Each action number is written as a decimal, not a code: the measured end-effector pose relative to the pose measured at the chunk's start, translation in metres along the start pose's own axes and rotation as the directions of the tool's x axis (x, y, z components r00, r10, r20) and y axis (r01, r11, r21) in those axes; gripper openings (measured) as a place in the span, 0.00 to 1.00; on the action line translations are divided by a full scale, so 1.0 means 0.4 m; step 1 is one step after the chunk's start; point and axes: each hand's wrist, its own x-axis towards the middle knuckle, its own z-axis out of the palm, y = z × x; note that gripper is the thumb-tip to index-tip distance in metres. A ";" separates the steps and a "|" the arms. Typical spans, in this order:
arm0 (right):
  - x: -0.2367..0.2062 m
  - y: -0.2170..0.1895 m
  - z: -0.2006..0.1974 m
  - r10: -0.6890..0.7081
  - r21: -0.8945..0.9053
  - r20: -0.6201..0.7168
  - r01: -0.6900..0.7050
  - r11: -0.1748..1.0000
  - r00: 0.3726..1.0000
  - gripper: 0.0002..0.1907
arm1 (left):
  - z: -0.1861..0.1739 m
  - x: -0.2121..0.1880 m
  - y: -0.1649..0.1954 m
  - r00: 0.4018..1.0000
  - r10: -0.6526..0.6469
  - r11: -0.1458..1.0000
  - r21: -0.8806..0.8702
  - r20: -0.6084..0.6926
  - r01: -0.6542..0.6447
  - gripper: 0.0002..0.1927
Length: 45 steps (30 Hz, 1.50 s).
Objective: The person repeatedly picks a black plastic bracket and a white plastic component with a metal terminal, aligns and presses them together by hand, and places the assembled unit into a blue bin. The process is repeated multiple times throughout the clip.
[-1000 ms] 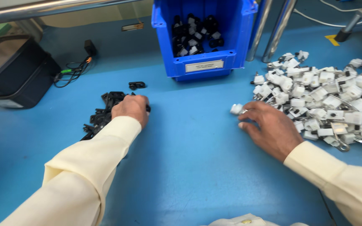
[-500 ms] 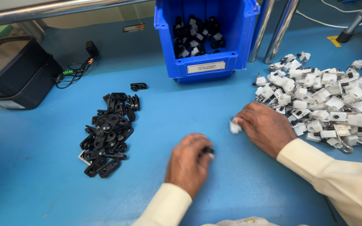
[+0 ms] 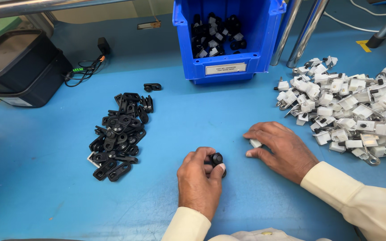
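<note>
Head view: left hand (image 3: 198,180) pinches a small black clip (image 3: 216,159) above the counter (image 3: 45,192); right hand (image 3: 279,149) covers a white piece (image 3: 255,143). The light fingertip grip may let the clip slip and skid away.

small black part (image 3: 216,159), white clip (image 3: 255,143), on table

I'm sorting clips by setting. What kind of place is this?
Likely a factory assembly bench: a blue parts bin, a pile of black clips and a heap of white parts on a blue worktable.
</note>
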 end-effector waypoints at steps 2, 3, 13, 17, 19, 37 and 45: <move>-0.004 -0.005 0.000 -0.003 -0.015 -0.046 0.002 1.000 0.999 0.22 | -0.011 0.001 0.014 1.000 -0.024 1.000 0.001 0.006 0.024 0.19; -0.008 -0.008 -0.001 0.018 -0.029 -0.057 -0.020 0.999 0.998 0.23 | -0.015 0.001 0.022 0.995 -0.094 0.995 0.022 0.021 0.093 0.16; -0.029 -0.008 0.008 0.035 -0.092 -0.099 -0.044 0.995 0.994 0.17 | -0.023 0.022 0.024 0.997 -0.078 0.988 0.132 -0.016 0.079 0.15; -0.038 -0.009 0.005 0.042 -0.067 -0.131 -0.051 0.996 0.990 0.19 | -0.010 0.047 0.012 0.999 -0.034 0.989 0.145 0.007 0.033 0.18; -0.037 -0.016 0.001 0.155 0.009 -0.125 -0.155 0.988 0.980 0.21 | -0.011 0.062 0.008 0.978 -0.147 0.988 0.063 0.144 0.140 0.16; -0.028 -0.018 -0.005 0.484 0.125 -0.098 -0.472 0.873 0.869 0.17 | -0.025 0.078 0.010 0.978 -0.186 0.982 0.053 0.096 0.182 0.09; -0.073 -0.089 0.019 0.724 0.607 0.022 -0.584 0.538 0.689 0.15 | 0.101 0.063 0.024 0.972 -0.154 0.962 -0.199 0.180 0.189 0.10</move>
